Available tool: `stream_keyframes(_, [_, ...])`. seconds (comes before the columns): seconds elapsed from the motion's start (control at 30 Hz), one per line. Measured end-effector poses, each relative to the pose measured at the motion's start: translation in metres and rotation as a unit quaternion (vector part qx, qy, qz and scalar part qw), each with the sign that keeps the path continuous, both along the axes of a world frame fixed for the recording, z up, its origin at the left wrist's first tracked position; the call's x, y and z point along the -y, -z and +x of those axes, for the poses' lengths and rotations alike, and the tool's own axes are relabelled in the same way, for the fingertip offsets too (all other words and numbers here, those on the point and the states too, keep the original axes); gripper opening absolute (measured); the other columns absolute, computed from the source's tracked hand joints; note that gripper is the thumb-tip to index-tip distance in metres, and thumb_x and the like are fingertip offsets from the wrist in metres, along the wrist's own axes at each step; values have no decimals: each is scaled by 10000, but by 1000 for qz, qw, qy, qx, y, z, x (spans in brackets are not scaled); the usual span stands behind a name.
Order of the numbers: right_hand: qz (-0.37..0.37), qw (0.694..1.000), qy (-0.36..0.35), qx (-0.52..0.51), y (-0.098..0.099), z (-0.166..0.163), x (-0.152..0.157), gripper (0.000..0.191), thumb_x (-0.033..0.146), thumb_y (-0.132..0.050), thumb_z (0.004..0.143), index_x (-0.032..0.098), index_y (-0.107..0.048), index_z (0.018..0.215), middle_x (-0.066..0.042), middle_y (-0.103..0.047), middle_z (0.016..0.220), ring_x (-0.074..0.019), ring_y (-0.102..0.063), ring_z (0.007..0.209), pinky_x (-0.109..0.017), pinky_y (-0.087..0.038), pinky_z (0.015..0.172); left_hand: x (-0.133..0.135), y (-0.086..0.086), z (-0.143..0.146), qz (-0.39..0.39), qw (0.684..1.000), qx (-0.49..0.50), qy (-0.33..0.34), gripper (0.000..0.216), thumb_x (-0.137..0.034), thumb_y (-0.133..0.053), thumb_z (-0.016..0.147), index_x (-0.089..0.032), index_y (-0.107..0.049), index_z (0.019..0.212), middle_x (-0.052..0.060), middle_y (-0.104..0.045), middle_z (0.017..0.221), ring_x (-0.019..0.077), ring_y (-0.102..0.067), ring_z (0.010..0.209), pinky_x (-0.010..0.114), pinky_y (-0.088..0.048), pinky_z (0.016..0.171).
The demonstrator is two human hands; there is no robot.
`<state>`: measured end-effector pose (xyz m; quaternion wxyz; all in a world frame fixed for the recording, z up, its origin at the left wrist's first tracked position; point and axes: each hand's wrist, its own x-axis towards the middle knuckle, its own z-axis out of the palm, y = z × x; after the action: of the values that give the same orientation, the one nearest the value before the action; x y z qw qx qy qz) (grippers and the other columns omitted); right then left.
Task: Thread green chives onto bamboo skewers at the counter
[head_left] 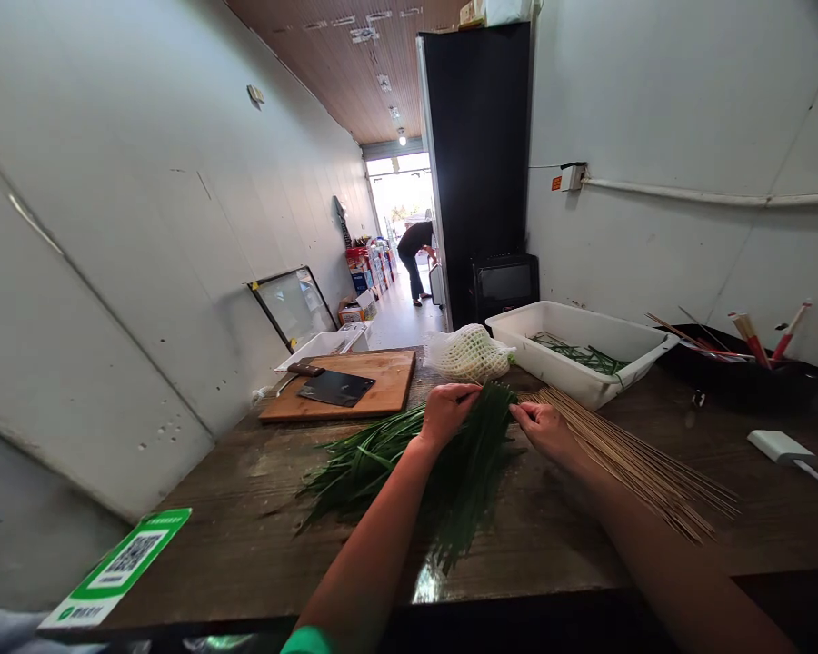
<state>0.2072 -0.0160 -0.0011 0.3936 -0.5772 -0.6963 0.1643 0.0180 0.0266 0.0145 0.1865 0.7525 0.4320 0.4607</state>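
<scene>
A bunch of garlic chives [481, 454] is gathered between my two hands, its ends at the top and its long leaves trailing toward me. My left hand [448, 413] is closed on the bunch at its upper left edge. On the other side, my right hand [545, 429] pinches at the upper right edge; what its fingertips hold is too small to make out. More loose chives [364, 454] lie on the table, left of and partly behind my left forearm. Thin bamboo skewers [637, 459] are spread beside and partly beneath my right hand and forearm.
A cleaver [339, 388] rests on a wooden cutting board [392, 381]. Behind my hands are a net-wrapped bundle [473, 352] and a white tub [586, 318] containing cut chives. A black tray [729, 363], a white adapter [782, 447] and a QR card [119, 568] lie farther out. A person [415, 250] bends near the doorway.
</scene>
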Motion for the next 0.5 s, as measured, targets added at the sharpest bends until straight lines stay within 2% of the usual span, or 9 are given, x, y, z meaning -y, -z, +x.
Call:
stream_keyframes(0.1, [9, 1000, 5, -5, 0, 0, 0, 454, 501, -394, 804, 168, -509, 518, 21, -399, 485, -109, -381, 507, -237, -272, 497, 4, -5, -2, 8, 999, -42, 28, 187, -232, -575, 810, -229, -732, 912, 10, -734, 922, 146, -675, 848, 244, -502, 810])
stream_keyframes(0.27, [27, 999, 8, -39, 1, 1, -1, 465, 537, -409, 793, 176, -459, 504, 28, -364, 481, -101, -358, 502, -236, -268, 498, 3, -11, -12, -13, 998, -67, -11, 327, -375, -459, 879, -200, -714, 986, 40, -724, 969, 169, -654, 926, 266, -479, 847])
stream_keyframes(0.33, [46, 996, 35, -67, 0, 4, -2, 465, 548, -411, 795, 175, -462, 523, 31, -355, 488, -98, -347, 507, -237, -267, 498, 3, -12, -14, -58, 995, -73, 33, 360, -403, -464, 874, -192, -679, 1072, 39, -723, 961, 166, -652, 903, 261, -485, 820])
stream_keyframes(0.4, [70, 989, 73, -106, -3, 9, -2, 457, 553, -417, 806, 172, -486, 562, 31, -361, 500, -99, -344, 516, -238, -267, 495, 5, -13, -14, -117, 985, -68, 105, 374, -406, -514, 845, -182, -654, 1111, 30, -723, 920, 153, -651, 836, 239, -497, 753])
stream_keyframes(0.5, [112, 961, 139, -212, -11, 21, -3, 431, 551, -455, 804, 185, -464, 576, 35, -362, 501, -93, -322, 493, -241, -255, 460, 12, -20, -16, -197, 958, -85, 190, 315, -416, -592, 785, -164, -705, 936, 13, -711, 761, 133, -628, 665, 212, -486, 602])
